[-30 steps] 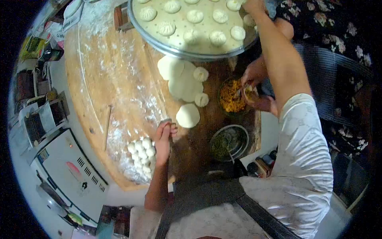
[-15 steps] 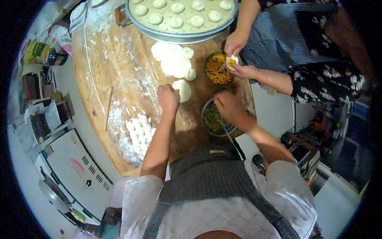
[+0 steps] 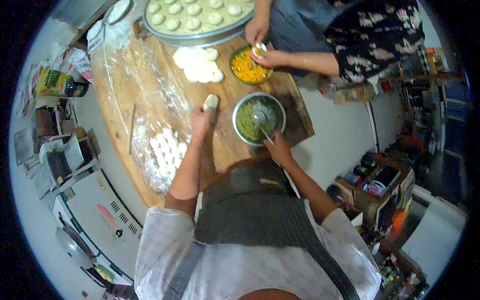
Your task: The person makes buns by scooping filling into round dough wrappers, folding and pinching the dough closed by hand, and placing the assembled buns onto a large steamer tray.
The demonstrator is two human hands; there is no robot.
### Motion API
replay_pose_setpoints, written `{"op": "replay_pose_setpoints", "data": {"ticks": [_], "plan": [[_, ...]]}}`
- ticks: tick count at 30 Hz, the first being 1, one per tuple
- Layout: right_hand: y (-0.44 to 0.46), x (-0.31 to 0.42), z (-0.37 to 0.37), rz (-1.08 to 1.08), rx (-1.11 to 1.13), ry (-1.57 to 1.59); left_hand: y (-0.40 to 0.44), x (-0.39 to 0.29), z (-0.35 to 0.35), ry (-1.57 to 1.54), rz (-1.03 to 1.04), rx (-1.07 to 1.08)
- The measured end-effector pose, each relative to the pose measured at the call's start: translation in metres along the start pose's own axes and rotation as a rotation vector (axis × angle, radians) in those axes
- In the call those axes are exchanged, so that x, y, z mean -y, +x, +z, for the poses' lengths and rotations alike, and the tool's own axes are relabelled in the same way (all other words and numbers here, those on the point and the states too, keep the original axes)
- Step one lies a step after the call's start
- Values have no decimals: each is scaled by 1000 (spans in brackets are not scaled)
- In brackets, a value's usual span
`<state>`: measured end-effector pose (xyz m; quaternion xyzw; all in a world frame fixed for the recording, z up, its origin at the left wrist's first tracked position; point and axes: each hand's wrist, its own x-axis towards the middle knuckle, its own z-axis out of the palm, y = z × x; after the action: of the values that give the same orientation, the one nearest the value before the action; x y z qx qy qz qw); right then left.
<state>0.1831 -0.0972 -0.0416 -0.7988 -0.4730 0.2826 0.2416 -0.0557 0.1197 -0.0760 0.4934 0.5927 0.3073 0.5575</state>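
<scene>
My left hand [image 3: 201,122] is closed on a round dough wrapper [image 3: 211,102], lifted at its fingertips above the wooden table [image 3: 225,150]. My right hand [image 3: 280,149] grips the handle of a spoon [image 3: 266,134] that dips into a metal bowl [image 3: 284,120]. Green chopped filling [image 3: 245,120] lines that bowl, around a shiny patch near its middle. Left of my left forearm lies a cluster of small white dough pieces [image 3: 167,150]. Flat dough wrappers [image 3: 192,62] overlap on the table beyond my left hand.
A large round tray [image 3: 190,42] of pleated buns stands at the back. A co-worker's hands [image 3: 265,56] hold a filled wrapper over a bowl of orange filling [image 3: 245,67]. A rolling pin [image 3: 132,129] lies left, near flour. A white appliance [image 3: 100,215] stands beyond the left edge.
My left hand has picked the wrapper up off the table. My right hand, previously over the green filling, now grips the spoon at the bowl's near side. The view has shifted.
</scene>
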Motion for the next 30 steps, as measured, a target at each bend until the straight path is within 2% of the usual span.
{"op": "replay_pose_setpoints", "data": {"ticks": [1,2,3,5,7,8,9,12,14,18,20,21,23,24,26,30], "plan": [[7,20,-14,4,32,108,-6,10,-1,-324,-142,90],[14,16,-14,17,33,105,-40,-38,-5,-549,-172,131],[21,13,-14,20,73,36,-48,-29,-3,-874,-323,262],[33,10,-19,19,116,-28,-72,-17,2,-1162,-465,280],[46,22,-38,-32,139,-194,-95,2,9,-1221,-559,447],[50,29,-54,-158,178,-219,-103,10,13,-1165,-614,443],[56,30,-55,-160,179,-215,-111,14,18,-1108,-672,438],[83,28,-56,-268,74,-300,-117,24,31,-1012,-648,429],[95,26,-53,-393,103,-157,-114,26,35,-918,-648,374],[88,25,-50,-426,196,-107,-104,21,37,-912,-605,364],[92,8,-46,-381,353,-260,-102,13,38,-829,-576,332],[91,12,-50,-382,356,-263,-99,14,39,-832,-577,331],[83,31,-62,-288,173,-205,-96,20,38,-819,-535,405],[82,35,-60,-287,171,-205,-94,21,39,-818,-534,407],[75,46,-51,-470,51,-210,-92,22,38,-810,-536,421],[54,54,-42,-624,180,-403,-89,15,38,-773,-572,398]]}}
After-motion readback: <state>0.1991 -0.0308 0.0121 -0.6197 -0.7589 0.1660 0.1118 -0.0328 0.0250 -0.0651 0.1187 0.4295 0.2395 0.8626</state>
